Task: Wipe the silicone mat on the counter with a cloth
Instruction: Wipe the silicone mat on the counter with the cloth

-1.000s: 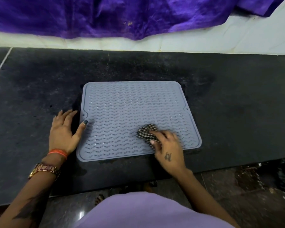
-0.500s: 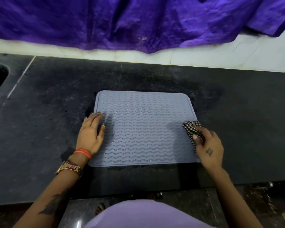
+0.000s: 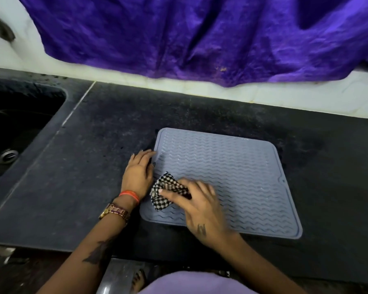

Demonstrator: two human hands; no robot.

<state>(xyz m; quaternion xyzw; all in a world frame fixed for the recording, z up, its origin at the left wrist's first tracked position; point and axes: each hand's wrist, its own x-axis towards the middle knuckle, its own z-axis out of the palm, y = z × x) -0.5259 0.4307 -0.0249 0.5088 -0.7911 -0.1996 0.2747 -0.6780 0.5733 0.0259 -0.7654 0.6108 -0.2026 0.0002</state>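
Note:
A grey silicone mat with wavy ridges lies flat on the dark stone counter. My right hand presses a black-and-white checked cloth onto the mat's near left part, fingers spread over it. Flat at the mat's left edge lies my left hand, fingertips touching the rim and palm on the counter. The cloth's right part is hidden under my fingers.
A dark sink with a metal drain is sunk into the counter at the left. Purple fabric hangs over the white wall behind. The counter's front edge runs just below my wrists, with the floor below it.
My right hand has swept the cloth from the mat's right edge across to its near left part. The left hand stays at the left rim. The view has swung left, showing the sink.

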